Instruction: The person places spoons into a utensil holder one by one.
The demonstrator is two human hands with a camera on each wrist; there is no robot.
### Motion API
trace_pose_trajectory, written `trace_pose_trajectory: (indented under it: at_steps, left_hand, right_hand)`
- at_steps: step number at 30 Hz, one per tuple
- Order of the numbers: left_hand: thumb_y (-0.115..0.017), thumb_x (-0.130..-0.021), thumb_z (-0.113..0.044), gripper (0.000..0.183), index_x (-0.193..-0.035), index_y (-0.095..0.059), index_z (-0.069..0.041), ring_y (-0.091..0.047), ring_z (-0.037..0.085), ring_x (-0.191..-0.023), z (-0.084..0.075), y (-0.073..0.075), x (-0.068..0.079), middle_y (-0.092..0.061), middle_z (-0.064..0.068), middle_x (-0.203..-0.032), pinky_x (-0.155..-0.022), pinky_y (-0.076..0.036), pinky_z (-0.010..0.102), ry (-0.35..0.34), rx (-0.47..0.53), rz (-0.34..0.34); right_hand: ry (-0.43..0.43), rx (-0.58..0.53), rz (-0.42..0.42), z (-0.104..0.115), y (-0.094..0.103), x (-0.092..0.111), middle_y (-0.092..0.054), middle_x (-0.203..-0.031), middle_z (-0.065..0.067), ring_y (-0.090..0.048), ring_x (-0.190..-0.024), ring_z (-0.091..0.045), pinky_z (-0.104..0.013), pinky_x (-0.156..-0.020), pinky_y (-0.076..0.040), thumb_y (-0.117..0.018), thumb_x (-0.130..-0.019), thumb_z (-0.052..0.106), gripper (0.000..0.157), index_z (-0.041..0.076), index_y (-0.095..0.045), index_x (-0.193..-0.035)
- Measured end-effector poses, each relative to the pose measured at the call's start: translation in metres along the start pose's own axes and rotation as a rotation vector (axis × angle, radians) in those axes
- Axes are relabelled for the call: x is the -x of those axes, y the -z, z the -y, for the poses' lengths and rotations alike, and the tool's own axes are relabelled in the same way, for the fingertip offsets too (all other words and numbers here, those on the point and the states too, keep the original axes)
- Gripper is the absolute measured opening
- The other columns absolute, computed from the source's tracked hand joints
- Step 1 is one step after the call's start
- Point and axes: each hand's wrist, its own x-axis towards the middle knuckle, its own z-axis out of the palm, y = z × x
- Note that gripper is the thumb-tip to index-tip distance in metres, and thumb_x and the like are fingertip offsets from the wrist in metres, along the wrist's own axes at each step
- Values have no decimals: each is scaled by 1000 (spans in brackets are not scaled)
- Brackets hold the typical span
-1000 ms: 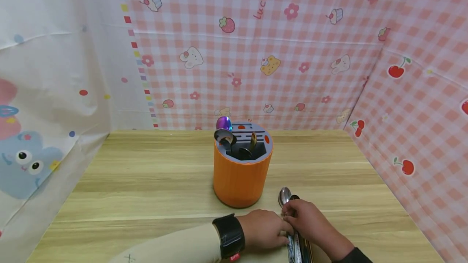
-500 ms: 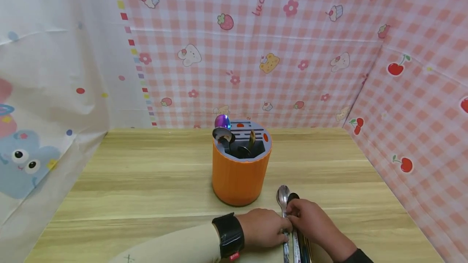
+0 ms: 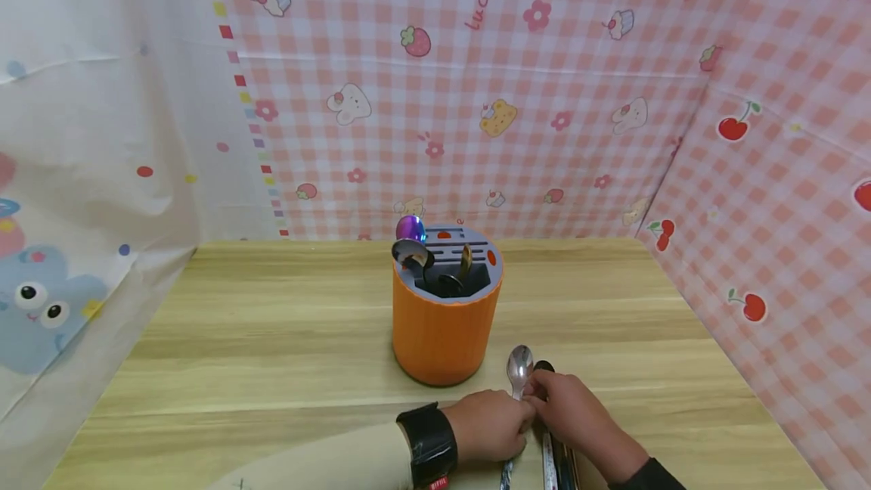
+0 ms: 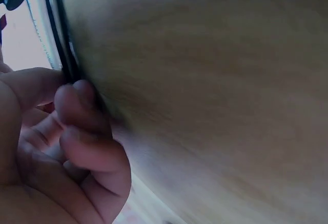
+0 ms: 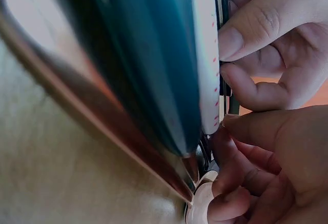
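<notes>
My left hand (image 3: 486, 423) pinches the patterned handle of a silver spoon (image 3: 520, 363), whose bowl points away on the wooden table. Beside it my right hand (image 3: 570, 408) has its fingers curled at the necks of a bunch of cutlery, thumb and fingertip close to the spoon. That bunch shows a white handle (image 5: 209, 65) with red dots, a teal handle (image 5: 159, 65) and a copper-coloured handle (image 5: 97, 96). A black rounded end (image 3: 544, 367) peeks out beyond the right fingers. The hands nearly meet and hide the middle of the cutlery.
An orange cylindrical holder (image 3: 442, 342) with a grey slotted top stands behind the hands. Several utensils stick out of it, among them a purple spoon (image 3: 410, 228) and a gold piece (image 3: 466, 259). Patterned cloth walls (image 3: 435, 97) border the wooden table (image 3: 272, 324).
The silver spoon has shifted left, away from the rest of the cutlery, its handle swinging out with my left hand. My right hand stays at the bunch.
</notes>
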Motion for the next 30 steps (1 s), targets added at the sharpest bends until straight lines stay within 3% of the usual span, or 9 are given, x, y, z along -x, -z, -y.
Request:
trace_pose_trajectory:
  at_steps: [8,15,19,26,30]
  left_hand:
    - [-66,-81,-12,12,-78,-55,-18,-44,7,-53,2,2,6,-44,-9,-59,-48,-32,20,77,171,-30]
    - [-64,-88,-12,18,-78,-51,-20,-46,5,-53,1,5,9,-49,-10,-60,-47,-34,19,96,245,-84]
    - [-59,-93,-11,17,-81,-50,-20,-47,4,-53,-2,8,9,-48,-10,-61,-48,-34,19,106,243,-118]
    - [-58,-94,-13,15,-83,-52,-19,-46,2,-51,-5,13,10,-47,-10,-61,-47,-35,17,80,174,-215]
    - [-61,-95,-16,14,-84,-54,-20,-45,2,-53,-6,16,11,-48,-11,-62,-48,-35,16,80,166,-247]
  right_hand:
    - [-7,7,24,2,-3,-5,-59,-69,3,-50,-62,-14,-33,-59,-43,-73,-86,15,12,16,-65,-77]
    - [-1,-40,22,1,0,-6,-59,-65,3,-49,-60,-13,-31,-58,-43,-68,-91,19,13,16,-72,-78]
    - [-32,-174,18,1,5,-7,-57,-63,1,-49,-56,-13,-30,-53,-41,-63,-91,15,15,13,-73,-80]
    - [-190,-632,81,3,12,-6,-65,-75,-8,-61,-63,-18,-32,-56,-54,-57,-94,11,23,-7,-66,-104]
    - [-179,-738,77,6,15,-5,-68,-87,-12,-65,-71,-21,-33,-63,-57,-54,-95,9,25,-11,-60,-108]
